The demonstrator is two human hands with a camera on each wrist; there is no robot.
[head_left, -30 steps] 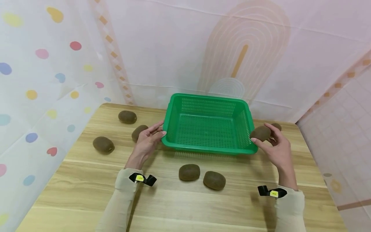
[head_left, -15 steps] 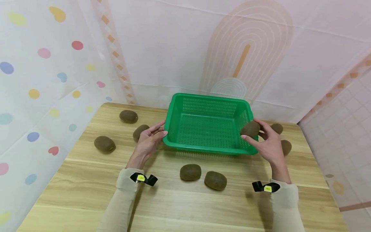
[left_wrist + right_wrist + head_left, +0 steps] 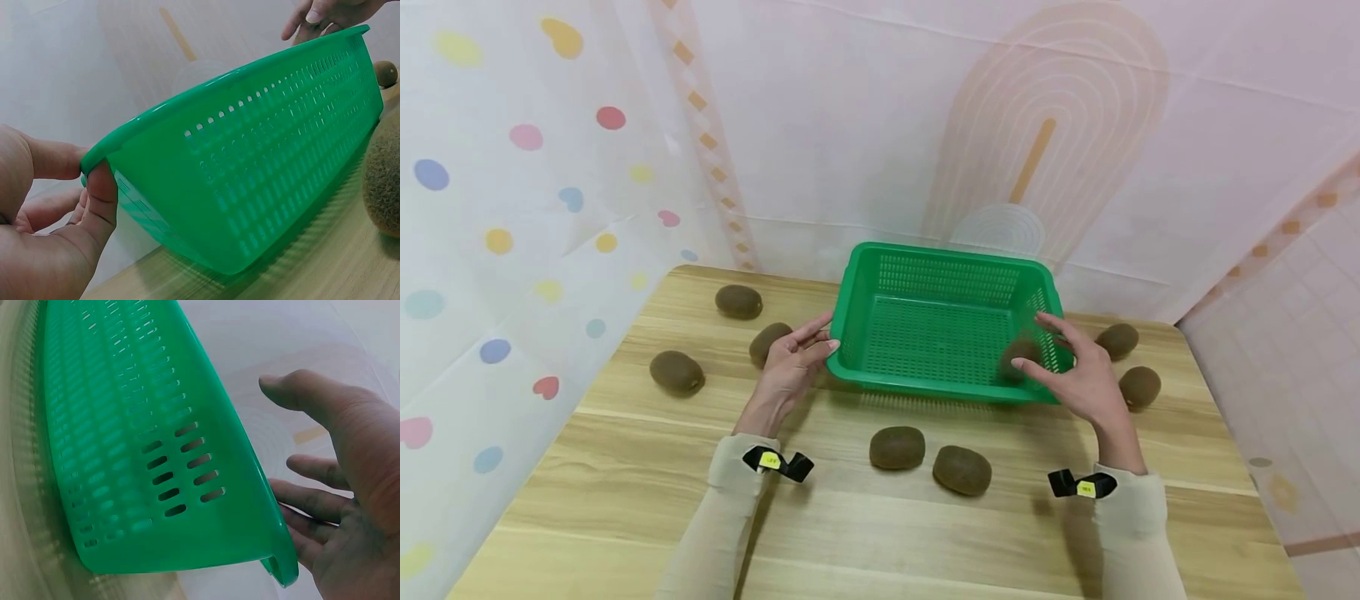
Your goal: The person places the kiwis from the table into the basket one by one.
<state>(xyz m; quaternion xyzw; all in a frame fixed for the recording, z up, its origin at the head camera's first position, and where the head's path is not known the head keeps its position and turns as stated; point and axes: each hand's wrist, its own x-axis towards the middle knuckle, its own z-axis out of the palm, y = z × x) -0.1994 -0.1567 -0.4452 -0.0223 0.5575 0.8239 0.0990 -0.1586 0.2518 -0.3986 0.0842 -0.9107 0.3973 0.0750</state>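
This looks like a little play corner or a made-up room for filming, not a real kitchen. A wooden desk [image 3: 625, 467] stands in a corner. Thin sheets hang all around it: one with colored dots and hearts [image 3: 512, 208], one pink with an arch picture [image 3: 1045, 142].

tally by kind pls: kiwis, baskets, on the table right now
Kiwis on the wooden table: 7, namely
Kiwi in the basket, blurred, by the right hand: 1
Green basket: 1
Total: 9
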